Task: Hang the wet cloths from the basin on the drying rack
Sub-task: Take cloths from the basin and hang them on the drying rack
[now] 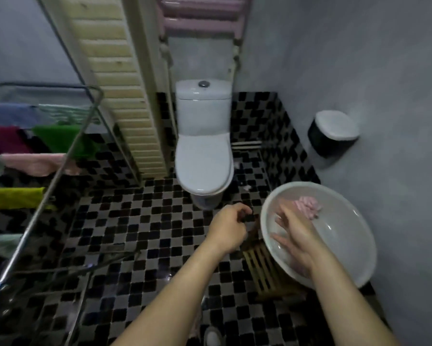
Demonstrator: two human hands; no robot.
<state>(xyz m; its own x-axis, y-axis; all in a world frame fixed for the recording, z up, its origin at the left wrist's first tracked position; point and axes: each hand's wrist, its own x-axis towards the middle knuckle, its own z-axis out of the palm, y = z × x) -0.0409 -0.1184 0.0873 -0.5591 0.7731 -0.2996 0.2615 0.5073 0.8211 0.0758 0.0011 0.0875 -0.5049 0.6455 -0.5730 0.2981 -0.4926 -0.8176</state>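
Head view: right hand (293, 233) reaching into the white basin (347, 248) at four o'clock, fingers spread and open, palm down, just short of the pink cloth (308, 207) bunched against the far wall, presumably to gather it. Left hand (228, 227) loosely curled beside the near rim at five o'clock, grip closed on something small and dark (too blurred to name). Basin raised on a slatted wooden stool (262, 268), likely for easier reach. Drying rack (60, 156) at nine o'clock, already hung with coloured cloths.
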